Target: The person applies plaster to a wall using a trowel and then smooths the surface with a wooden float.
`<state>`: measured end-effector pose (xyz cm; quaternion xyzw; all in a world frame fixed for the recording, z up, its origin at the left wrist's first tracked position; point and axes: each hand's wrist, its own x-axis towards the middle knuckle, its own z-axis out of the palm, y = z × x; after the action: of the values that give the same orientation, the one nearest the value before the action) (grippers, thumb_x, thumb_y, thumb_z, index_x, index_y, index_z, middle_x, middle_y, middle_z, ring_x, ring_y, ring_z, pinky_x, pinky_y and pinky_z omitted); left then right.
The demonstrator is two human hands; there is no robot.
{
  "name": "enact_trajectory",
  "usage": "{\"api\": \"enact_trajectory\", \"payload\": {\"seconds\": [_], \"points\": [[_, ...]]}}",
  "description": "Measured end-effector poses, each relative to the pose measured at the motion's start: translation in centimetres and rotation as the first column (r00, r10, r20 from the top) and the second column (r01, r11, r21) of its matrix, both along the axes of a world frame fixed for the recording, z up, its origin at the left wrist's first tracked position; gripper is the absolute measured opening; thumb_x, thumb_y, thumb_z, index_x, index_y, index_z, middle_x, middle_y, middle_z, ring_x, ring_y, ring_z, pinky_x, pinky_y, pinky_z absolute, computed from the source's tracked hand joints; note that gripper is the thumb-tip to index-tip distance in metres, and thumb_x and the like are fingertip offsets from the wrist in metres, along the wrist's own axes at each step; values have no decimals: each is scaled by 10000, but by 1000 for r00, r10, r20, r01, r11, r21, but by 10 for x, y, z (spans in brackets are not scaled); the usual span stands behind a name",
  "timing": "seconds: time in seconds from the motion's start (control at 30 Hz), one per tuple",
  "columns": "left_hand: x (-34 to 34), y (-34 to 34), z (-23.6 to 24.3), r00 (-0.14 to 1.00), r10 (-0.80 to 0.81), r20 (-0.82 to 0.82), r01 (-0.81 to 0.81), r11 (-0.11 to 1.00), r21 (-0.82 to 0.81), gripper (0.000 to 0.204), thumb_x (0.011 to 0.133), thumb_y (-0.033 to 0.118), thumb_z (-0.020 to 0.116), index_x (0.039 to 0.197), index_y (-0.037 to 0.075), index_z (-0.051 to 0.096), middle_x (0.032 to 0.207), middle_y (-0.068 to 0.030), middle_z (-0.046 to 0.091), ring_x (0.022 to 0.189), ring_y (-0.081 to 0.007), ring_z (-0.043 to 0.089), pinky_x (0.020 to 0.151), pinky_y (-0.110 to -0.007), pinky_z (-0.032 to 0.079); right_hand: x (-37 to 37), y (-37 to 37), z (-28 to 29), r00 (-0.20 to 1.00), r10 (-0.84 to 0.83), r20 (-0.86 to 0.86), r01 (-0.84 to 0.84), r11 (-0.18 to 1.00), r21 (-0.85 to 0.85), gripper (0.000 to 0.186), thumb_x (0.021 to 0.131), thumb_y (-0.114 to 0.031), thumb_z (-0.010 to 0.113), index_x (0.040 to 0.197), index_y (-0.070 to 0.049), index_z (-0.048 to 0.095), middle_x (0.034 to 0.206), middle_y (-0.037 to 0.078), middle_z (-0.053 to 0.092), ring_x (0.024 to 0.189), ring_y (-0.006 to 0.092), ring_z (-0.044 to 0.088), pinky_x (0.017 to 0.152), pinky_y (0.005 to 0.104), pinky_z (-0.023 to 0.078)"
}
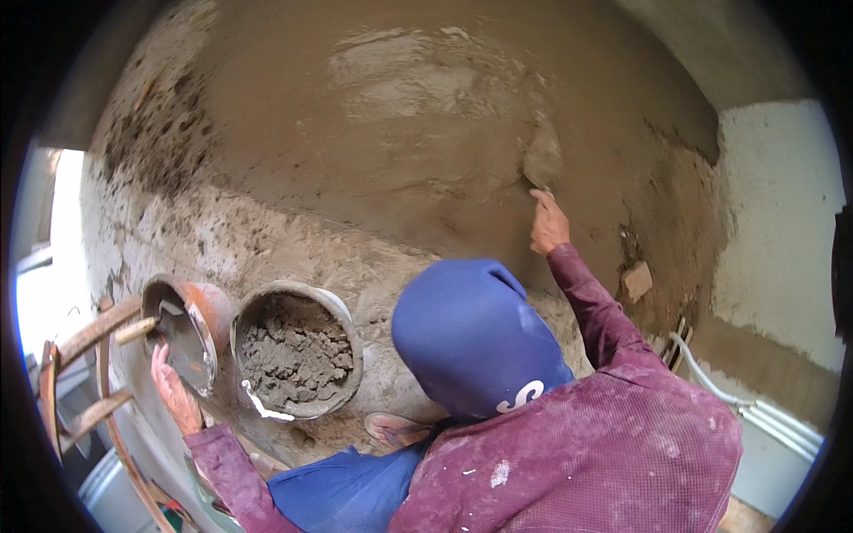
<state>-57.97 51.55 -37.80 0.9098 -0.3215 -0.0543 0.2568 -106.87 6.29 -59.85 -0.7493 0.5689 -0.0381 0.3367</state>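
Far left of the mortar bucket (357,355), wooden slats (98,327) crowd the side. Nearer it, a co-worker's left hand (176,391) is open, fingers extended beside an orange bucket (209,306); whether they touch its wall cannot be told. A tool handle (135,331) juts past that bucket's left rim. The two buckets stand close together, leaving only a narrow gap. Beyond the mortar bucket, a broad, open expanse of wet mortar (400,160) gives the most room for moving. Just right of the bucket is a foot (395,429), then the co-worker's blue head covering (480,329) and maroon top (569,471). Farther right and beyond the bucket, the co-worker's right hand (549,224) grips a trowel (543,160), its blade against the mortar. Farthest right of the bucket, a brick piece (637,281) lies before a pale wall (782,231) bounding that side. The wearer's own hands are out of view; their state cannot be told.
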Motion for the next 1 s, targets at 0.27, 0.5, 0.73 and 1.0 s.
{"api": "enact_trajectory", "payload": {"seconds": [0.27,0.5,0.73,1.0], "points": [[29,-6,-33,1000,-26,16,23,991,128,563,954,454,289,1175,-12,513,1279,-168,441,1218,-279,379,1032,-378,252,164,30,49,931,352,99,-351,936,-27,338,852,-112,393,1162,-115,527,998,209,552,934,364,549,811,427,443],[11,-5,-6,995,-17,100,-1,983,182,553,955,447,292,1200,-2,501,1301,-163,420,1213,-280,384,1021,-378,271,-3,-47,27,995,81,-59,-88,987,-132,353,865,-73,335,1175,-109,501,1208,176,500,1074,352,508,919,400,401],[-9,56,41,812,203,547,-200,978,-67,293,929,180,403,905,29,653,1191,-71,564,914,-208,576,812,-310,474,-148,-47,59,970,43,-241,-141,903,-406,416,816,-95,456,1227,-126,511,1205,136,521,1088,274,513,910,362,399],[-160,164,42,799,597,62,-564,782,-266,471,807,347,635,1091,-14,530,1259,-201,435,1147,-304,446,959,-399,355,-147,-168,87,726,464,-508,-406,885,228,466,847,-177,500,1301,-92,442,1369,136,392,1260,245,378,1033,350,294]]}}
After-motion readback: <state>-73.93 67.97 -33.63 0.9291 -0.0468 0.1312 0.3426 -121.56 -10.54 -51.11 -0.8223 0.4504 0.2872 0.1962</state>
